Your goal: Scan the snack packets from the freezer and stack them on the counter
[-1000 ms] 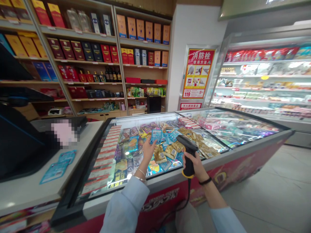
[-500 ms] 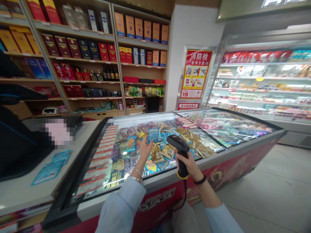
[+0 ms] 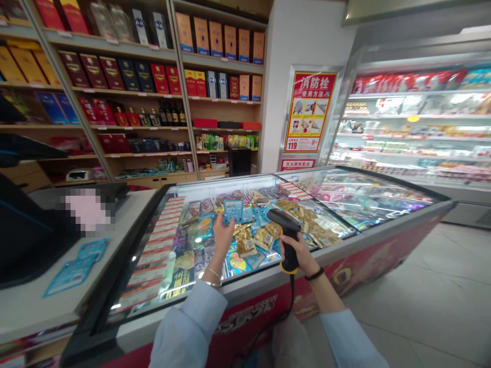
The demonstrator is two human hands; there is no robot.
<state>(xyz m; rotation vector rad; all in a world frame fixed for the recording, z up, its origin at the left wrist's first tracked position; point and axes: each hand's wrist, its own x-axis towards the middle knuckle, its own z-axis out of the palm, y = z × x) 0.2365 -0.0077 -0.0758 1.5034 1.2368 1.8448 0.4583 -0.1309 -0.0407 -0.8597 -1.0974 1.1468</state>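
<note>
Two blue packets [image 3: 71, 271] appear set aside at nine o'clock from the left hand [image 3: 223, 232], whose fingers clamp a third packet [image 3: 233, 208], while the right hand [image 3: 299, 253] grips a scanner [image 3: 284, 220] at three o'clock, heaped gold packets [image 3: 244, 242] seemingly remaining.

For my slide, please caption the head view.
Over a chest freezer, the left hand holds a blue packet, the right hand a handheld scanner.

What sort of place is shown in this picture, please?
Most likely a shop, perhaps a convenience store or supermarket: wall shelves carry rows of boxed goods, a glass-topped chest holds many packets, and the right hand grips a handheld scanner.
</note>
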